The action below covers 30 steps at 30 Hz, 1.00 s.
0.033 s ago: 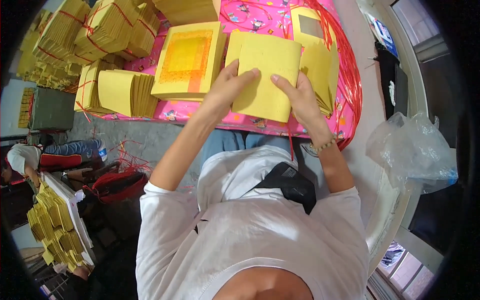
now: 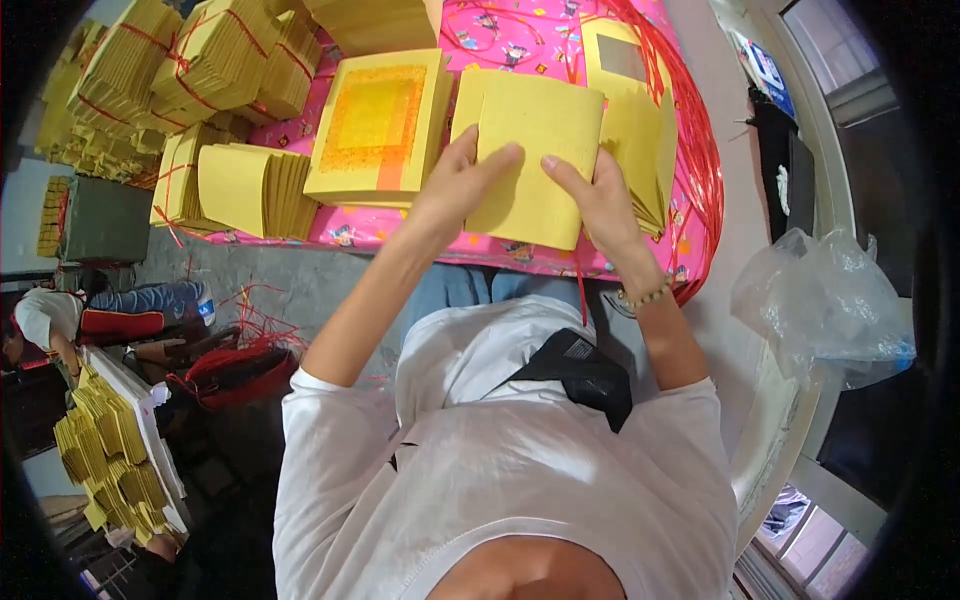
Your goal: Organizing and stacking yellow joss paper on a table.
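Note:
Between my two hands is a folded sheaf of yellow paper (image 2: 535, 165), held over the near edge of the pink patterned table cover (image 2: 375, 225). My left hand (image 2: 462, 183) grips its left side, thumb lying on top and fingers partly hidden at the edge. On the opposite side my right hand (image 2: 600, 195) closes the same way, its thumb pressed on the face. Just left of the sheaf lies a thick block of yellow paper (image 2: 320, 190) with an orange and gold printed square on top. To its right rests another yellow paper stack (image 2: 640, 150), curved open at the near end.
Tied bundles of yellow paper (image 2: 215, 55) pile up at the back left. Red plastic strands (image 2: 705, 160) hang along the table's right side. A clear plastic bag (image 2: 825, 305) is on the right. At far left, a person (image 2: 50, 315) is near a table with yellow stacks (image 2: 105, 430).

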### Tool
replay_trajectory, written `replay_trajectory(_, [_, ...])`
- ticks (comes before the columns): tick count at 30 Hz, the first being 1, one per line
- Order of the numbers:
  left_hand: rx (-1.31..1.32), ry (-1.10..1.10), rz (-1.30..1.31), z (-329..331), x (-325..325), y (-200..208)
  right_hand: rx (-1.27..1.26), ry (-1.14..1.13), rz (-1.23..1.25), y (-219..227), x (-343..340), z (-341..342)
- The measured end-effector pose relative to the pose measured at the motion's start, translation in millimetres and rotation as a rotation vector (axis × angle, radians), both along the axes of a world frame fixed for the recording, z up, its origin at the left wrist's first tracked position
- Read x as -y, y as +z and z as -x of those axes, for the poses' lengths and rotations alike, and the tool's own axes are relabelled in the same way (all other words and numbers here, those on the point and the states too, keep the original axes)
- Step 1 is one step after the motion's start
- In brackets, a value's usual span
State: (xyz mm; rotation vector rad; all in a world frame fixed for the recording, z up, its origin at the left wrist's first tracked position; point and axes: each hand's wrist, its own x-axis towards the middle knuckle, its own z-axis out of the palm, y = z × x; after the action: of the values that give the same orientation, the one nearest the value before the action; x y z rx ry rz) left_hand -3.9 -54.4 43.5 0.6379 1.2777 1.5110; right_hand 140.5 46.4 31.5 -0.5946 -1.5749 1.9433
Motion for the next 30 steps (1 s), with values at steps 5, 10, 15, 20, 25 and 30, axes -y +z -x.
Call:
replay_trajectory(5, [-0.175,0.081,-0.254,-17.5,7.5,-7.5,-0.057,-0.011,-0.117,0.1,4.8,-3.8])
replay_trajectory(10, [-0.224,0.110,-0.308,-27.9,13.4,-11.2,-0.069,-0.016,-0.053,0.1,5.2,-9.5])
replay_trajectory(15, [-0.308,0.096,-0.352,-29.7,20.7,-11.0,-0.060,0.042,-0.099,6.4,7.8,-14.5])
replay_trajectory(20, [-0.284,0.138,-0.344,-31.3,22.8,-11.2,-0.147,-0.035,-0.085,11.4,12.3,-12.8])
replay_trajectory(25, [-0.281,0.133,-0.292,-32.3,27.5,-7.7,-0.135,-0.093,-0.087,10.7,13.9,-13.9])
replay_trajectory(30, [-0.270,0.097,-0.237,-33.1,34.9,-5.7,-0.126,-0.147,-0.026,18.7,11.9,-20.2])
